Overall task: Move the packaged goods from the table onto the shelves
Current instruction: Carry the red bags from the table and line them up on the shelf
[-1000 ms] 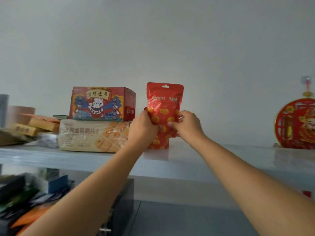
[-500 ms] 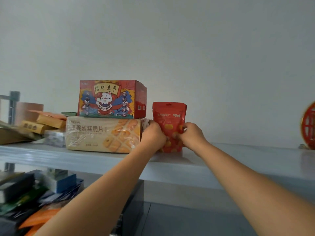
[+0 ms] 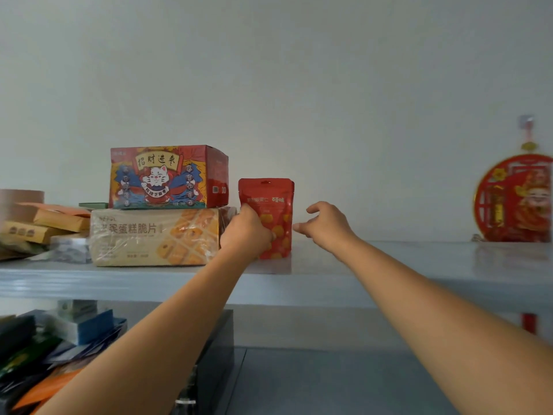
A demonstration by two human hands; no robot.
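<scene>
Left hand (image 3: 245,232): it grips the red pouch (image 3: 269,199) on its left side, low down, with the thumb on the front.
Right hand (image 3: 326,226): it holds nothing. Its fingers (image 3: 300,227) are loosely bent and point at the pouch's right edge, just beside it but not touching.
Red pouch: it stands upright on the top shelf (image 3: 389,265), near the front edge, with yellow round shapes printed on it.
Boxes: just left of the pouch sits a long tan cake box (image 3: 149,236). A bright cat box (image 3: 161,176) rests on top of it.
Far left: some flat yellow packets (image 3: 45,223) lie in a pile on the same shelf.
Wall: a round red decoration (image 3: 514,199) hangs at the far right, well apart from the pouch.
Lower shelf: mixed packets (image 3: 45,339) lie at the left, and a dark box (image 3: 215,339) stands beside them.
</scene>
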